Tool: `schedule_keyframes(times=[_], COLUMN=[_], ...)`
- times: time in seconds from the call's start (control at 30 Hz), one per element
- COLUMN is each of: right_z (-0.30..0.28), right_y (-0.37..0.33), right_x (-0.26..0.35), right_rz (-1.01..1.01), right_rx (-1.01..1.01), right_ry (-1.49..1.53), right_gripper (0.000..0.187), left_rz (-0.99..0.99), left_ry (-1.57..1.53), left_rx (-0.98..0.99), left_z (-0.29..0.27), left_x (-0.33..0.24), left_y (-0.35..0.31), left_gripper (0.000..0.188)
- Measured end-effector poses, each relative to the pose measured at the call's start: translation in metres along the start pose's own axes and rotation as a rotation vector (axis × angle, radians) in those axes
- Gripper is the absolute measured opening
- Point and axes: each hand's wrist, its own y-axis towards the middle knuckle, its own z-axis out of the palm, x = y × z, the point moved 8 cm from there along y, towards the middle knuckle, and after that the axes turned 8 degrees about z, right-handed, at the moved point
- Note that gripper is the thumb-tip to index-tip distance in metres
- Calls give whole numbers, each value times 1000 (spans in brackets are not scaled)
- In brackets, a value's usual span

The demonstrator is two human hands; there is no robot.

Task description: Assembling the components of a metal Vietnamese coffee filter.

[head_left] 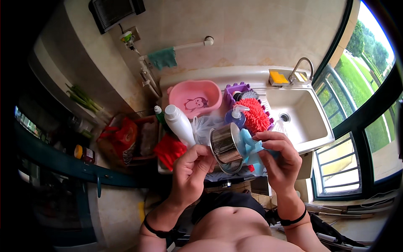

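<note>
Between my hands is a shiny metal strainer basket (pixel 226 144) with perforated walls, tilted on its side. The fingers of my left hand (pixel 191 174) pinch it at its left edge. My right hand (pixel 280 159) grips a crumpled light blue cloth (pixel 251 145) between thumb and fingers. That cloth lies against the right side of the basket; whether it touches the inside I cannot tell. Just beyond the basket stand a blue pump bottle (pixel 236 117) and a clear plastic bag (pixel 206 126). A white bottle (pixel 178 122) stands behind my left hand.
A white sink (pixel 302 130) with a curved tap (pixel 303 67) is at the right. Beyond the basket are a pink basin (pixel 195 90), a purple basket (pixel 230 93) and a red fluffy mitt (pixel 254 115). A red cloth (pixel 169 151) lies left of my hand; a yellow sponge (pixel 278 77) sits by the tap.
</note>
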Motion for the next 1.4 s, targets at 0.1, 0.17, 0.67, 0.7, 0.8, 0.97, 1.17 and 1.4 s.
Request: schedule_keyframes(times=[0.1,0.17,0.67,0.7,0.8,0.97,1.17,1.4], right_z=[-1,-3,18,23,33,30,21,18], right_y=[-2,-4,8,9,12,12,9,3], right_x=[2,3,17,15,9,7,41,39], right_rz=[36,48,2,-34,-7,4,-245,-183], right_rx=[-35,-48,186,219,290,296,148,112], right_ry=[138,223,350,336,545,419,-130,-10], right_gripper=[21,21,22,25,30,34,36,34], left_rz=[0,5,263,217,148,154,364,702], left_ry=[-90,-107,284,239,175,310,713,886], left_rx=[-15,-18,158,167,172,144,151,224], left_z=[1,1,18,21,25,26,28,44], left_x=[4,5,-22,-22,-19,-30,-53,-71], left_y=[-1,-1,-4,-3,-4,-4,2,-5], left_gripper=[9,8,9,9,8,5,12,16])
